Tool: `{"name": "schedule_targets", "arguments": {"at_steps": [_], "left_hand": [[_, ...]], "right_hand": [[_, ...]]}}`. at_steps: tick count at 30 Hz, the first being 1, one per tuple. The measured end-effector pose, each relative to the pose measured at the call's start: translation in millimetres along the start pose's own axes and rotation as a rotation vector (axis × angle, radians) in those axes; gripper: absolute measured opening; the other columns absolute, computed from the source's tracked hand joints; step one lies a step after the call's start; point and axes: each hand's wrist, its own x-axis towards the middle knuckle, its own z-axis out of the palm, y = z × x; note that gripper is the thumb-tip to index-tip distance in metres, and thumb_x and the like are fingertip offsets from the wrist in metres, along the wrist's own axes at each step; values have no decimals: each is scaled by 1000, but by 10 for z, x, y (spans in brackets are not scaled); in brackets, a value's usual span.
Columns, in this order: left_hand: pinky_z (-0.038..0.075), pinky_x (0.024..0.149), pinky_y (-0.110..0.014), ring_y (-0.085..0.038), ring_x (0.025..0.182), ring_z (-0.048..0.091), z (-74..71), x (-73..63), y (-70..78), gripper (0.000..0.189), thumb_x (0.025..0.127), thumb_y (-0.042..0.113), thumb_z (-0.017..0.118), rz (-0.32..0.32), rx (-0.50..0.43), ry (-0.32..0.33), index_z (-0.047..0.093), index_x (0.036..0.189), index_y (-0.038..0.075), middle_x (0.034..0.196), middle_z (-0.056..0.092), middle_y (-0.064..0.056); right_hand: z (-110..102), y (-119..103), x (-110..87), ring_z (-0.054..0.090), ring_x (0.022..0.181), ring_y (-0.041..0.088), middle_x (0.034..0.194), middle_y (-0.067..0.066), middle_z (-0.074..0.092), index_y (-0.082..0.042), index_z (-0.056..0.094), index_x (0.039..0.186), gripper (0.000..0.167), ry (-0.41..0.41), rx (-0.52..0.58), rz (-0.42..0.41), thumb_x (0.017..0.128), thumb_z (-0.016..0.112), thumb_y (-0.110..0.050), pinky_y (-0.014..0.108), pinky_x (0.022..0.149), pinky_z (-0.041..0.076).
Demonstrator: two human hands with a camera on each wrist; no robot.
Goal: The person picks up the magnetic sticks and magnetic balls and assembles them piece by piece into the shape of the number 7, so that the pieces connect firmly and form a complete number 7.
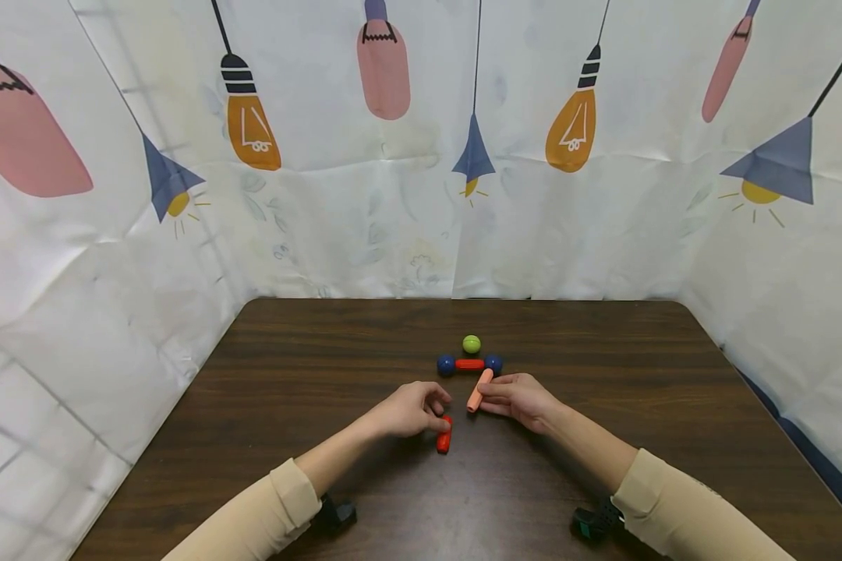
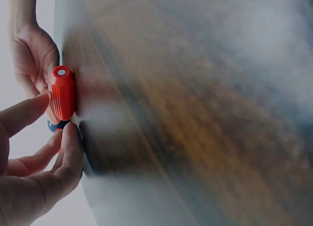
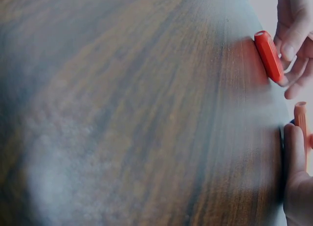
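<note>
A red grooved rod point(image 1: 444, 435) lies on the dark table beside my left hand point(image 1: 408, 408). The left thumb is at the rod's far end, its fingers spread apart from the thumb; whether they touch the rod is unclear. A pale orange rod point(image 1: 480, 390) is pinched by my right hand point(image 1: 523, 400), tilted, with its far end by a blue ball point(image 1: 493, 363). In the left wrist view the red rod point(image 2: 63, 93) shows a small pale disc in its end and partly hides the orange one. The right wrist view shows the orange rod point(image 3: 300, 112) at the edge.
Beyond the hands, another red rod point(image 1: 470, 364) lies between two blue balls, the left one point(image 1: 446, 365) touching its end. A green ball point(image 1: 472, 344) sits just behind. The wooden table point(image 1: 309, 351) meets a patterned curtain point(image 1: 407, 226) at the back.
</note>
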Motion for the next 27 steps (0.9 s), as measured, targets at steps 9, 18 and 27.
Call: {"name": "schedule_targets", "arguments": {"at_steps": [9, 18, 27], "left_hand": [[50, 65, -27, -10, 69, 60, 34, -37, 34, 33, 86, 20, 85, -59, 78, 8, 71, 107, 0, 77, 67, 4], [51, 69, -28, -9, 72, 61, 67, -35, 70, 27, 84, 12, 86, -29, 98, -1, 73, 104, 1, 80, 67, 4], [49, 66, -27, -10, 71, 59, 52, -33, 81, 27, 80, 14, 89, -27, 97, -24, 74, 101, 5, 81, 66, 3]], "right_hand": [[3, -10, -6, 73, 97, 20, 108, 18, 73, 22, 46, 137, 45, 1, 5, 3, 103, 62, -3, 34, 89, 56], [2, -6, -9, 74, 96, 20, 107, 18, 73, 23, 45, 137, 45, -8, 11, 2, 103, 61, -2, 33, 88, 56], [2, -5, -1, 73, 97, 21, 108, 19, 73, 22, 45, 137, 46, 2, 10, 4, 103, 62, -3, 34, 89, 56]]}}
